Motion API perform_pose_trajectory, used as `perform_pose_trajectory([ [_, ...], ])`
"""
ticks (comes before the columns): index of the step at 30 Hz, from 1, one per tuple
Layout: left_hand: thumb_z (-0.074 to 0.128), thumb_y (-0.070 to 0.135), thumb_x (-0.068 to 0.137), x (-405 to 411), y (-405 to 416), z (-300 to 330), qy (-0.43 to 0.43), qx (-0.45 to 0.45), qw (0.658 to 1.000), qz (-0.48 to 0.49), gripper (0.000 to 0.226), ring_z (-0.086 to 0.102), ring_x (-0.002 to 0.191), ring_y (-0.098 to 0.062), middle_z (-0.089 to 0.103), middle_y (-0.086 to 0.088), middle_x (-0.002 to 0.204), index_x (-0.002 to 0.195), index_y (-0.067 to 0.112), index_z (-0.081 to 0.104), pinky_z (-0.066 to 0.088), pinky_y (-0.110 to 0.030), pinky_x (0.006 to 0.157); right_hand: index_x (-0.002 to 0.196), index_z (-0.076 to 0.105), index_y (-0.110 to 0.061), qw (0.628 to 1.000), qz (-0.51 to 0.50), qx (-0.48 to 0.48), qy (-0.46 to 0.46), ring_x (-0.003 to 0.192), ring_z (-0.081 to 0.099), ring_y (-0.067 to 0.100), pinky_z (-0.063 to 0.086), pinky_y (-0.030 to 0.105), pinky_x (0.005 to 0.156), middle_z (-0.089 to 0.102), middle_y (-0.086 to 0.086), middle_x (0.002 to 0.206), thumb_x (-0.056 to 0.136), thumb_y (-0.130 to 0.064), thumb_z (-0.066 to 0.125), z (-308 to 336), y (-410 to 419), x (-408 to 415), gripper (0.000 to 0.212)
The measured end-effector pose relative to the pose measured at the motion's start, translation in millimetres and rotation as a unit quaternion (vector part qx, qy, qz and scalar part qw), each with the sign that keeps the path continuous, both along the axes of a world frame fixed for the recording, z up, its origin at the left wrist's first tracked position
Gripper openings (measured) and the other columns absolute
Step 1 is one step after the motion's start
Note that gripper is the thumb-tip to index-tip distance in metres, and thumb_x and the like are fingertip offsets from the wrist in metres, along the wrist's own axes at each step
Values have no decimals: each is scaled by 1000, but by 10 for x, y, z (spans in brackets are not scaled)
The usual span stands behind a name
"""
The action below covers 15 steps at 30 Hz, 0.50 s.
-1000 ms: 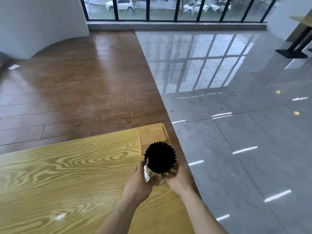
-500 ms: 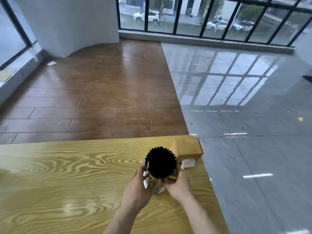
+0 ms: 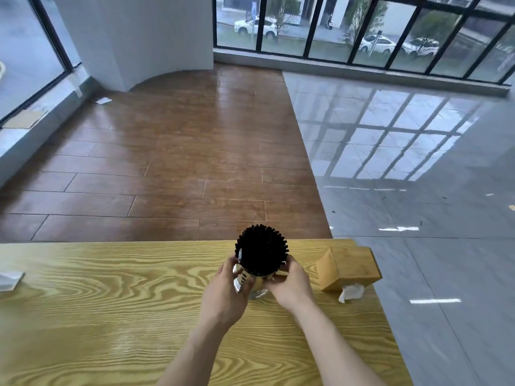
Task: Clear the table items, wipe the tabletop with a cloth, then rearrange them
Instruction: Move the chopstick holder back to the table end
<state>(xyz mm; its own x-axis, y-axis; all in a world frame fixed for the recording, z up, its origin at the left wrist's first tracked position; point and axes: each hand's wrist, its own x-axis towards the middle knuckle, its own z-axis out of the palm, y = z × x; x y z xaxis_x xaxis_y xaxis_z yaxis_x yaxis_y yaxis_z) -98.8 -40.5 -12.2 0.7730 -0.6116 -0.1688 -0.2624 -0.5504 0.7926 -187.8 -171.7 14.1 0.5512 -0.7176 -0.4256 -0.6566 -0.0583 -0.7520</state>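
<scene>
A shiny metal holder [image 3: 243, 280] packed with black chopsticks [image 3: 261, 251] stands near the far edge of the yellow wood-grain table [image 3: 111, 316]. My left hand [image 3: 225, 293] wraps its left side and my right hand [image 3: 289, 284] grips its right side. Whether its base touches the tabletop I cannot tell. To the right, near the table's far right corner, lies a wooden tissue box [image 3: 348, 267] with a white tissue [image 3: 351, 292] sticking out of its near end.
A white cloth or tissue [image 3: 9, 278] lies at the table's left edge. Beyond the table are brown wood flooring [image 3: 167, 168] and glossy grey tiles [image 3: 418, 190]. The table's right edge runs just past the tissue box.
The view has swung left and the holder, held in both hands, now sits left of the tissue box instead of in front of it. Both hands keep their grip.
</scene>
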Motion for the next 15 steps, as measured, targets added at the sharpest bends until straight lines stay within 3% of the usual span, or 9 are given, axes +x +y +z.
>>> perform_pose_trajectory([
  [7,62,46,93,193,-135,-136,3,8,1000,-4,55,63,125,-6,61,16,141,141,33,42,57,-37,90,127,58,-27,1000,0,-9,5,103,72,15,57,36,95,70,-10,116,74,-16,83,-77,-124,188,60],
  [12,61,46,94,203,-127,-211,3,17,1000,-11,57,63,126,-9,60,13,143,144,31,39,57,-39,90,129,56,-26,1000,10,-8,19,105,72,15,54,29,92,68,-10,116,77,-15,83,-117,-116,207,60],
  [15,60,45,95,191,-123,-211,11,24,1000,-12,57,61,129,-12,57,12,146,146,33,36,56,-40,92,132,54,-28,1000,4,-1,23,104,72,15,55,33,96,67,-8,122,78,-16,84,-151,-104,201,63],
])
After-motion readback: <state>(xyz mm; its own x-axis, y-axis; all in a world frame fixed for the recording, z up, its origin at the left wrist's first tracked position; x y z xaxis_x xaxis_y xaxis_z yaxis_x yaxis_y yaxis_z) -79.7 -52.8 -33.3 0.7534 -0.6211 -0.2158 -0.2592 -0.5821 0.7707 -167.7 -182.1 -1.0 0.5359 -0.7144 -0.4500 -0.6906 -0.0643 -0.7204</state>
